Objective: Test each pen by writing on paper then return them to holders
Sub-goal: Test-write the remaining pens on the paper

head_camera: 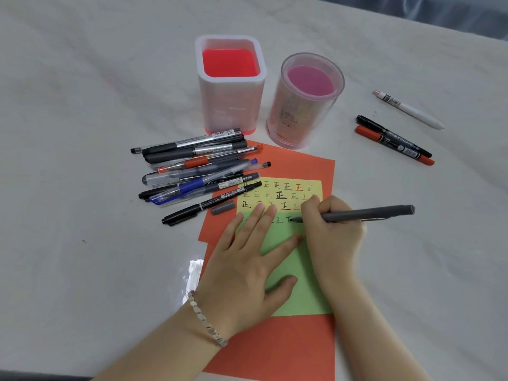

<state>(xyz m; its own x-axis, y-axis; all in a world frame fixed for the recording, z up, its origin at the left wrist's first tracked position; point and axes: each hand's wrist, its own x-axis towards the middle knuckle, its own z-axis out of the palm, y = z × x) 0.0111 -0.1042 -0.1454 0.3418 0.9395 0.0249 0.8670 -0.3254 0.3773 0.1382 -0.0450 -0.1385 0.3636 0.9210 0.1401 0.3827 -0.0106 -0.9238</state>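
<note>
A white cloth (82, 105) covers the table, matt and softly creased. The orange paper (275, 350), green paper (299, 273) and yellow paper (313, 185) are smooth and matt. The square pen holder (231, 86) is frosted, translucent plastic with a glossy red floor. The round pen holder (305, 105) is clear, shiny plastic. The grey pen (368, 213) has a matt plastic barrel. The pile of pens (192, 166) shows glossy clear and black plastic. The bracelet (209, 320) is bright, faceted metal. A glossy transparent film (192, 273) glints beside the orange paper.
</note>
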